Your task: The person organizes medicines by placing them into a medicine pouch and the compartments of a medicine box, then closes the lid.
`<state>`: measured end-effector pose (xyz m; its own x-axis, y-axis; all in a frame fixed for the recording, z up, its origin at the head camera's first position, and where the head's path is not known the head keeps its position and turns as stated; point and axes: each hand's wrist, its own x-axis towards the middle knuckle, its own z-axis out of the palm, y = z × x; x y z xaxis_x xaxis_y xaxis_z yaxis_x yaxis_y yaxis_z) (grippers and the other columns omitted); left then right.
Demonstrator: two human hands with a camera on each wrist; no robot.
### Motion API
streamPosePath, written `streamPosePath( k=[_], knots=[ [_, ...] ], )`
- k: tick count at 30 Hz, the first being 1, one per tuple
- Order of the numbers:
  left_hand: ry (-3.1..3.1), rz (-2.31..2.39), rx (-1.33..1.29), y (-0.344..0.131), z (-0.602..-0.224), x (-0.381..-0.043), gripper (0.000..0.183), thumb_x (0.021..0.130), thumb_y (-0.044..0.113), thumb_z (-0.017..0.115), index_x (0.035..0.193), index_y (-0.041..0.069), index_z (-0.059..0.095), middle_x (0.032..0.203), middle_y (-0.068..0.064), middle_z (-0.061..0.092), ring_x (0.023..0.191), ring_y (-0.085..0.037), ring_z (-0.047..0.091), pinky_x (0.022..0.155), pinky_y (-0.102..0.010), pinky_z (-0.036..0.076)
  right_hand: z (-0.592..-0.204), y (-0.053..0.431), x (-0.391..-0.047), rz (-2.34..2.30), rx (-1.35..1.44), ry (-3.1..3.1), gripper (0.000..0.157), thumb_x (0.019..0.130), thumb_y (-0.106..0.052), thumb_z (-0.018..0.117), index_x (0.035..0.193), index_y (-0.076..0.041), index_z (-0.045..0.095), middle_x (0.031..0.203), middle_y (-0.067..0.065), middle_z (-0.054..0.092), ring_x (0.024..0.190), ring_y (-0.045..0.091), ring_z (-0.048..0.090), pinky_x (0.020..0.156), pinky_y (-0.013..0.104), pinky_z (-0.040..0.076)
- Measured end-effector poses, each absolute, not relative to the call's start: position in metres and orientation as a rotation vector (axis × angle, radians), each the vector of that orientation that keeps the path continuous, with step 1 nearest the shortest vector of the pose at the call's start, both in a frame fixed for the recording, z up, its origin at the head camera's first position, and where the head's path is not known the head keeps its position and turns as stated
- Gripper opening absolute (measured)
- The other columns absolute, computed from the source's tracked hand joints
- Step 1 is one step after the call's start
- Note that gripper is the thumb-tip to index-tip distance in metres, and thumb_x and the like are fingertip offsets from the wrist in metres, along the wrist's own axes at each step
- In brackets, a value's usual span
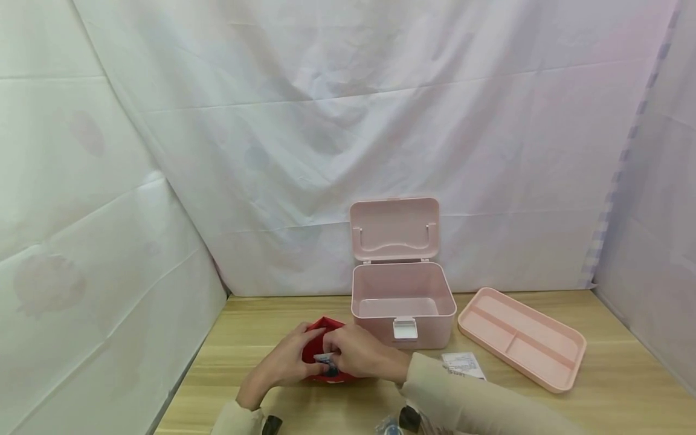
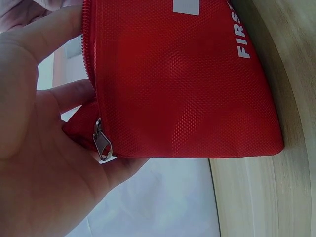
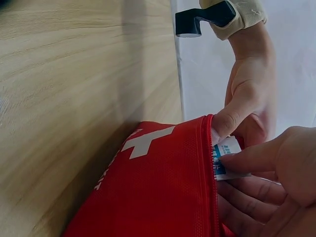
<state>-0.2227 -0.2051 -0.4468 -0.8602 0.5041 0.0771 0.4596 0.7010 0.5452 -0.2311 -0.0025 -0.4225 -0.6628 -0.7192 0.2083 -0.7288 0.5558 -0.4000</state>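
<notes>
A red zippered pouch (image 2: 177, 94) with a white cross and white lettering stands on the wooden table, its mouth unzipped and facing up. My left hand (image 1: 287, 360) grips the pouch by the rim, thumb at the near side of the opening and fingers at the far side. At that opening my right hand (image 1: 360, 351) pinches a small white-and-blue printed packet (image 3: 228, 146) between thumb and fingers, its lower part hidden inside the pouch. The metal zipper pull (image 2: 102, 141) hangs at the corner near my left palm.
Behind the pouch to the right stands a pink box (image 1: 375, 331), its lid (image 1: 395, 226) raised. A pink divided tray (image 1: 544, 360) lies farther right. A white printed packet (image 1: 465, 364) lies beyond my right sleeve, and a clear-and-blue item (image 1: 389, 426) at the bottom edge.
</notes>
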Motion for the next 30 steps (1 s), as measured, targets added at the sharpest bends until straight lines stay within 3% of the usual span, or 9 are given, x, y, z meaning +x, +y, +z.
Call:
streamPosePath(
  k=[19,30],
  knots=[
    [2.862,0.881,0.864,-0.207,-0.451,-0.221,0.055,0.081,0.034,0.080,0.129,0.014,0.063,0.117,-0.002,0.056,0.103,-0.018,0.055,0.087,-0.036,0.051,-0.431,-0.013,-0.227,0.889,1.205,-2.777,0.013,0.083,-0.003,0.068,0.080,-0.015,0.067,0.065,-0.016,0.055,0.059,-0.001,0.047,0.057,0.011,0.041],
    [2.833,0.908,0.826,-0.206,-0.448,-0.222,0.057,0.083,0.034,0.078,0.133,0.013,0.061,0.123,-0.004,0.055,0.107,-0.020,0.056,0.091,-0.043,0.052,-0.421,-0.007,-0.232,1.034,1.094,-2.737,0.008,0.086,-0.008,0.071,0.084,-0.014,0.066,0.075,-0.010,0.065,0.068,-0.001,0.054,0.065,0.016,0.047]
  ],
)
